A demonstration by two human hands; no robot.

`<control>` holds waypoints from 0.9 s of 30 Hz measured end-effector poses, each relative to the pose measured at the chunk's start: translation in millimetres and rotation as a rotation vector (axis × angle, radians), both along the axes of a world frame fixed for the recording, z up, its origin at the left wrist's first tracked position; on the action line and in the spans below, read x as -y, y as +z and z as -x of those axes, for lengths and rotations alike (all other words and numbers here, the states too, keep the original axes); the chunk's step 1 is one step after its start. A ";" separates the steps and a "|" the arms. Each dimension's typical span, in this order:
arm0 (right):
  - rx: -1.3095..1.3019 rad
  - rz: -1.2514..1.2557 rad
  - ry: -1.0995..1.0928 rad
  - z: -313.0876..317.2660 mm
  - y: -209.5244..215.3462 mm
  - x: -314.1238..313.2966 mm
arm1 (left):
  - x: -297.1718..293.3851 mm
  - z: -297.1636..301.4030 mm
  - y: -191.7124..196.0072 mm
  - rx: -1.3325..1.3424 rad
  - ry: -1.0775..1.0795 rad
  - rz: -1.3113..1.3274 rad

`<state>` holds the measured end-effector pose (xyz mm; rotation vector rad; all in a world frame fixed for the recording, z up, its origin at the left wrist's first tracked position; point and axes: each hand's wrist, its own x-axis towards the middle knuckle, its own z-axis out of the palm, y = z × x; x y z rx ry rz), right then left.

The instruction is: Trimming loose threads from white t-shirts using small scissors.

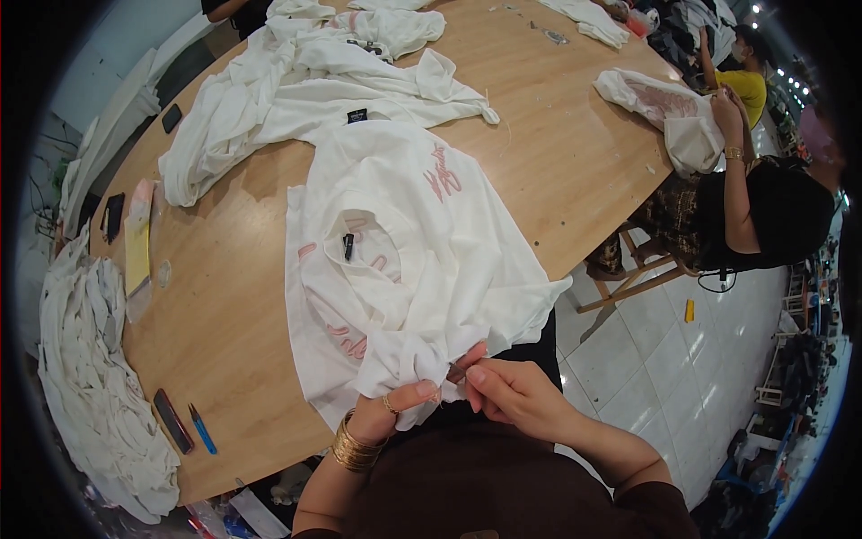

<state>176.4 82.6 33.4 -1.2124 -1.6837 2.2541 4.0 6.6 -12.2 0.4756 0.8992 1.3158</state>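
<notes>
A white shirt [431, 216] with pink lettering lies spread at the table's near edge, its collar facing up and a dark label inside. My left hand [395, 411], with a ring and gold bangles on that arm, grips the bunched cloth at the shirt's near end. Close beside it, my right hand [507, 391] is closed at the same edge, thumb and fingers pinched together. A small dark, narrow thing [457, 371] shows at its fingertips against the cloth; its kind is too small to make out.
More white shirts [269, 99] lie piled at the table's far side. A heap of white cloth [85, 359] hangs at the left. A blue tool [202, 429], a dark red case [173, 420] and a phone [171, 118] rest on the wooden table [215, 296]. A seated person [754, 216] handles a garment at right.
</notes>
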 end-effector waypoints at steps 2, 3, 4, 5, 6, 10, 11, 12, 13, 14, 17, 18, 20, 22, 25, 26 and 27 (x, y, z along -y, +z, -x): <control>-0.034 0.032 -0.041 -0.8 -2.7 0.9 | 2.3 1.8 1.0 0.001 -0.001 0.037; -0.033 0.032 -0.042 -1.4 -1.9 0.6 | 3.0 2.2 1.2 0.003 -0.004 0.074; -0.031 0.030 -0.033 -2.3 -0.6 0.1 | 2.9 1.0 -0.3 0.004 -0.005 0.073; -0.031 0.028 -0.021 -2.8 0.3 0.0 | 2.9 -0.7 -2.7 0.035 0.017 0.091; -0.031 0.028 -0.021 -3.1 0.5 0.3 | 3.0 -1.6 -4.9 0.066 0.038 0.109; -0.014 -0.002 0.002 -3.2 1.4 0.6 | 1.9 -2.7 -6.3 0.089 0.015 0.076; 0.002 -0.002 0.007 -3.1 1.5 0.3 | -1.4 -4.9 -1.4 0.110 0.024 0.055; 0.002 -0.002 0.007 -3.2 0.9 0.4 | -3.2 -6.0 1.1 0.130 0.033 0.033; -0.002 -0.017 0.008 -3.3 -0.2 0.6 | -1.8 -4.3 0.3 0.131 0.034 0.033; -0.007 -0.032 0.009 -3.3 -0.7 0.8 | 1.0 -0.9 -0.9 0.091 0.015 0.055; 0.006 0.004 0.013 -2.8 0.9 -0.5 | 2.9 2.6 0.9 0.026 -0.004 0.080; 0.005 0.004 0.013 -2.7 0.4 -0.4 | 3.0 3.1 2.0 0.000 -0.005 0.083; -0.028 -0.020 0.014 -1.9 -1.2 -0.1 | 4.7 4.9 -0.1 0.031 -0.012 0.100; -0.014 -0.010 0.026 -1.4 -1.3 -0.8 | 5.2 5.8 -0.7 0.064 -0.018 0.118; -0.005 -0.020 0.034 -1.1 -4.6 -1.1 | 4.5 5.5 0.3 0.066 -0.020 0.104; -0.011 -0.038 0.033 -0.9 -6.0 -1.2 | 4.2 5.2 1.5 0.079 -0.015 0.120; -0.010 -0.038 0.033 -0.9 -5.7 -1.1 | 3.8 4.7 1.9 0.091 -0.010 0.136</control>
